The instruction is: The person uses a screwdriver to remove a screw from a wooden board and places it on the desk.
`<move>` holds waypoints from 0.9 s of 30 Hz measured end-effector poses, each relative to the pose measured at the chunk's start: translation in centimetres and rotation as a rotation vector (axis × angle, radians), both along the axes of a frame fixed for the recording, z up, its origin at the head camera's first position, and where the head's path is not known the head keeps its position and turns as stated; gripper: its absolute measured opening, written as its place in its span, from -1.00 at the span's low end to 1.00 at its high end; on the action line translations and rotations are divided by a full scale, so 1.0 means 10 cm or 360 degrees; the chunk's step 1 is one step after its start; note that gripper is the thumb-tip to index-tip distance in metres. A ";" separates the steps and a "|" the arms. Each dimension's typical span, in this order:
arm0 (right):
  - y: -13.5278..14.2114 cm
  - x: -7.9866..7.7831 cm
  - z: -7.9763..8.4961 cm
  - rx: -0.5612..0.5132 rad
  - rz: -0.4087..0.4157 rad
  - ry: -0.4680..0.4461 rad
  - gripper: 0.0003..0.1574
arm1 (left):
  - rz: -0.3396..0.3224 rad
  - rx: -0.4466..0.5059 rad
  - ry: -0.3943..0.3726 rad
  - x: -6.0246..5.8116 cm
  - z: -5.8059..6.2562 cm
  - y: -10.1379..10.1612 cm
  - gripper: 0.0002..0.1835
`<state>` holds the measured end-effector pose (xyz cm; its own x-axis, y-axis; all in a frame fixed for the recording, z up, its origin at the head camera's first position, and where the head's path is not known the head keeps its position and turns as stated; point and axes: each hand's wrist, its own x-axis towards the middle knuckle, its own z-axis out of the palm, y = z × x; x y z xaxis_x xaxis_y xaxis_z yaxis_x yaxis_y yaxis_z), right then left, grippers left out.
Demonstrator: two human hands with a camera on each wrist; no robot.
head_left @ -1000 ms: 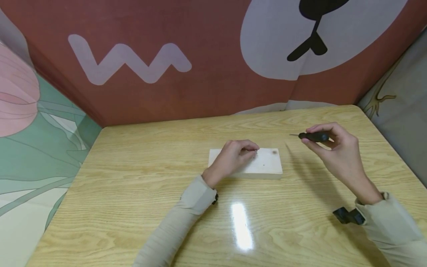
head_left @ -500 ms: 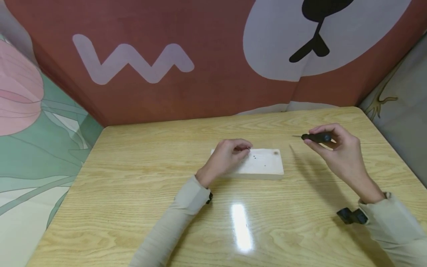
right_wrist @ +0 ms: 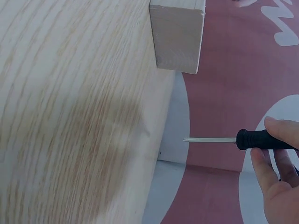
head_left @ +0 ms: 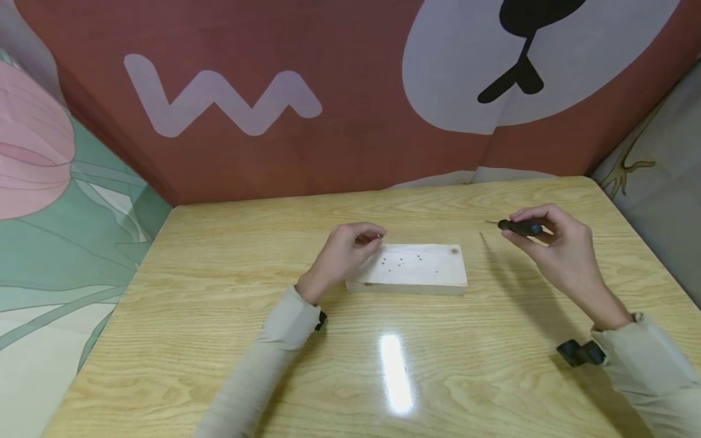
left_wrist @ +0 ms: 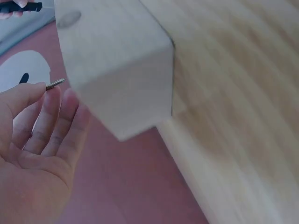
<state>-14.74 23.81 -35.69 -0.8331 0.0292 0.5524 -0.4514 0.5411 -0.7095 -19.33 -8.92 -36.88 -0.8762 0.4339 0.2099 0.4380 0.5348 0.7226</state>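
My left hand [head_left: 344,254] is raised over the left end of a pale wooden block [head_left: 421,274]. Its thumb and forefinger pinch a small metal screw [left_wrist: 55,84], whose threaded end sticks out past the fingertips. Several small dark holes dot the top of the block. To the right of the block and above the table, my right hand [head_left: 566,255] grips a screwdriver [head_left: 520,227] by its black handle. The thin metal shaft points left, apart from the block, as the right wrist view also shows.
A wood-grain table [head_left: 230,340] bears the block, with a bright light reflection in front of it. Behind stands a red-brown printed backdrop [head_left: 263,164]. Printed panels close in both sides.
My left hand has moved left along the block with the screw, uncovering more of the holes. The right hand and screwdriver have hardly shifted.
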 end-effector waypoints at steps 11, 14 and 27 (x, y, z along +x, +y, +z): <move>0.06 -0.06 -0.05 0.0121 -0.0006 0.0037 -0.64 | 0.0083 -0.0098 0.0061 -0.03 0.06 -0.30 -0.81; 0.07 -0.07 -0.06 0.0169 -0.0020 0.0036 -0.62 | 0.0106 -0.0105 0.0052 -0.02 0.06 -0.37 -0.82; 0.10 -0.06 -0.18 0.0193 -0.0008 -0.0095 -0.61 | 0.0158 -0.0145 -0.0026 0.03 -0.01 -0.60 -0.80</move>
<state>-15.37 24.86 -37.46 -0.8646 -0.0305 0.5016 -0.4075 0.6267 -0.6642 -18.99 -14.89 -36.94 -0.9187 0.3615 0.1589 0.3682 0.6387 0.6756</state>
